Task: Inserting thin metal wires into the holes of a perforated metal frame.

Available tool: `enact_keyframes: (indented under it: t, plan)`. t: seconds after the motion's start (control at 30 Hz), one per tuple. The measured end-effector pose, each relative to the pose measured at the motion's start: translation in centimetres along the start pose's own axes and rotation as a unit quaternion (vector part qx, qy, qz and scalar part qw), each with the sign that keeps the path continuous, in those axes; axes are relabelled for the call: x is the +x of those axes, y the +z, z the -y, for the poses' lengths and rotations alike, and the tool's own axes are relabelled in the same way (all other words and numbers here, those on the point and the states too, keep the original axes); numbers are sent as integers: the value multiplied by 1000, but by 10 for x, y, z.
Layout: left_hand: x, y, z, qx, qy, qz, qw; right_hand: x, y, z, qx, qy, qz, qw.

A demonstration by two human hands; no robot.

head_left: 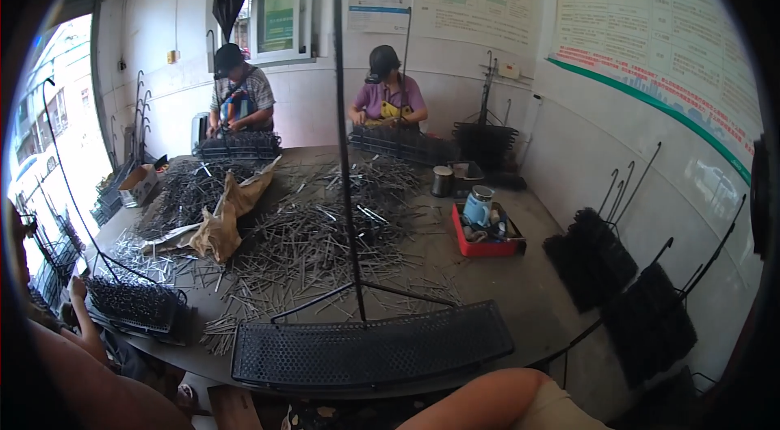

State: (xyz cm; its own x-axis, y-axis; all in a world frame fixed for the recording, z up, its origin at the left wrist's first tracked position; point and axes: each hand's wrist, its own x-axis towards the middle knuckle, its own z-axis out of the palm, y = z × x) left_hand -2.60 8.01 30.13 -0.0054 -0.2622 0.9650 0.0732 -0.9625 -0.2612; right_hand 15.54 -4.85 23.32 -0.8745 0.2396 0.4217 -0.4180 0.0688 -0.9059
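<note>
Since neither the left hand nor the right hand is in frame, finger state cannot be told; only a bare knee (504, 397) shows at the bottom edge. Far left: a co-worker's hand (77, 288) rests by a filled rack (134, 304) bristling with pins. Behind it is a cardboard box (142, 184), then a crumpled brown paper bag (223, 215) lying on the heap. Centre: loose metal pins (309, 243) are spread thick over the grey table (520, 292). Nearest the wearer, at the front table edge, sits a long black perforated rack (374, 353). Its top looks bare, and its thin upright rod (345, 146) rises mid-frame. Two seated people work at dark racks across the table. Right of centre: a metal cup (442, 181) and a red tray (486, 245) holding a blue jar (479, 204). Far right: two full racks (589, 255) lean on the wall. Judged progress: several racks loaded, the front one apparently unfilled, most pins still loose, so plenty is left.
</note>
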Motion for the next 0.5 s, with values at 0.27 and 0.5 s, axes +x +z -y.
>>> enact_keyframes:
  t: [0.27, 0.5]
  plan:
    - [25, -28, 6, 76, 41, 92, 992, -31, 20, 89, -11, -190, -185, 964]
    - [27, -21, 18, 103, 65, 105, 987, -54, 49, 108, -42, -196, -343, 918]
